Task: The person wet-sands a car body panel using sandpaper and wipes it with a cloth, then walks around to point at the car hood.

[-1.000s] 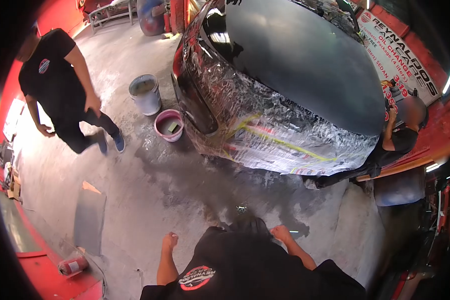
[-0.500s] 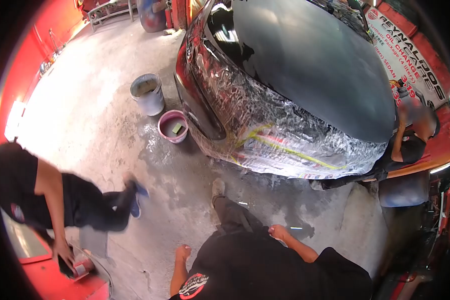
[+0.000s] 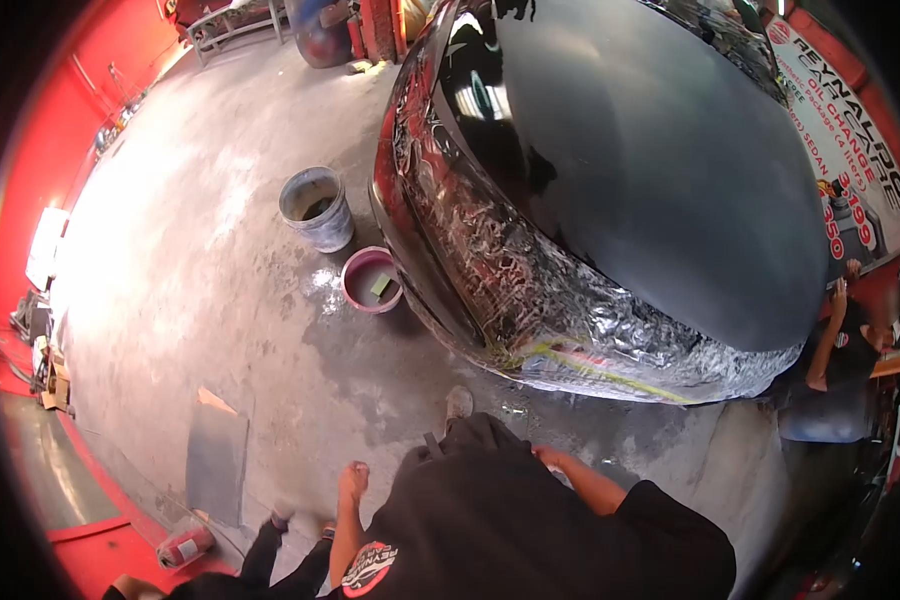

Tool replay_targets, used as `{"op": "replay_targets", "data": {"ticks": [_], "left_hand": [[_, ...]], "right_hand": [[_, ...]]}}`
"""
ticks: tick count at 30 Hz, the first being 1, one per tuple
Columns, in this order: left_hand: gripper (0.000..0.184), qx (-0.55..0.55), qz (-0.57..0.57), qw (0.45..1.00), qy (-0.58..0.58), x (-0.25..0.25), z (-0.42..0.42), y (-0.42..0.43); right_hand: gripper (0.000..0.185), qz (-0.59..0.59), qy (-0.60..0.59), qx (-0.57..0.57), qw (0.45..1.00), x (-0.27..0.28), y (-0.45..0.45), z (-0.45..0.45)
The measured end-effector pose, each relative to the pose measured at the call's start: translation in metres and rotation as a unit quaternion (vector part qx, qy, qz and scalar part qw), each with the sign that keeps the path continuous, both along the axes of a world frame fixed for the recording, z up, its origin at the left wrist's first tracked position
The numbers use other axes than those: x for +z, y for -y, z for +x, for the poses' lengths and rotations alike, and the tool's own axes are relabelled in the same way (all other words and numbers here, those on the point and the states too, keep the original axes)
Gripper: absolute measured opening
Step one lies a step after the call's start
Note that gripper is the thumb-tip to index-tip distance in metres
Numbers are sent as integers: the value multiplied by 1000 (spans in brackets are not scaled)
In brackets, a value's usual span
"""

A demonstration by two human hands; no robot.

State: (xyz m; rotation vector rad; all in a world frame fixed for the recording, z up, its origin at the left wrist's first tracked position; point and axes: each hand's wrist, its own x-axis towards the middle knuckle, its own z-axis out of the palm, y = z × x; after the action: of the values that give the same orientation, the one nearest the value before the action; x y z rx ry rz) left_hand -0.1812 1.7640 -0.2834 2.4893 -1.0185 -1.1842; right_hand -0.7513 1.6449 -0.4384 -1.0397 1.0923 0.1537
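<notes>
My left hand [image 3: 354,477] hangs beside my body over the concrete floor, fingers curled in, with nothing visible in it. At my other side, my right hand [image 3: 547,456] is partly hidden by my dark shirt. Its fingers look closed, and a small pale patch shows beneath the wrist; whether it is held, I cannot tell. Both hands are apart from the car [image 3: 660,190], which stands ahead. Its large panel is dull grey, and crinkled plastic sheeting [image 3: 530,270] with yellow tape covers the lower side.
A grey bucket [image 3: 322,222] and a pink tub [image 3: 355,295] with a green block [image 3: 381,284] stand beside the car. A flat grey panel [image 3: 216,462] and a red container [image 3: 185,546] lie left. One co-worker [image 3: 850,340] is at far right, another's legs [image 3: 270,550] at bottom left.
The co-worker on the left has moved down to the frame's bottom edge, leaving the red container behind. My view has shifted, so the car and buckets appear lower and farther right.
</notes>
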Motion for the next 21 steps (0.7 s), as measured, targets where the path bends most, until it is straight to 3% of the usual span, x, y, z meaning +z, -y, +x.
{"op": "replay_targets", "data": {"ticks": [3,4,5,8,9,12,14,17,18,21], "left_hand": [[30,-25,-10,1000,-10,7,9,29],[30,-37,-7,999,-20,9,11,38],[30,-49,-5,998,-28,11,13,46],[28,-83,19,996,20,16,15,66],[29,-50,15,999,6,16,20,71],[30,-5,18,1000,-11,2,52,89],[31,-47,31,998,-26,-2,88,100],[32,-112,72,991,-29,-4,164,134],[33,-129,89,987,-29,-11,186,140],[33,-165,90,982,-9,-27,275,174]], "right_hand": [[32,-82,-63,69,992,92,38,41],[33,-66,-75,38,994,137,50,55],[33,-54,-89,26,994,148,58,60],[35,15,-117,-28,993,118,46,53],[36,12,-123,-38,992,117,46,59],[26,-128,-133,-57,981,136,40,91],[25,-136,-203,-25,969,165,49,127],[28,-105,-277,22,955,167,56,194],[29,-87,-298,42,950,156,54,207],[32,-233,-217,-34,947,86,-2,236]]}}
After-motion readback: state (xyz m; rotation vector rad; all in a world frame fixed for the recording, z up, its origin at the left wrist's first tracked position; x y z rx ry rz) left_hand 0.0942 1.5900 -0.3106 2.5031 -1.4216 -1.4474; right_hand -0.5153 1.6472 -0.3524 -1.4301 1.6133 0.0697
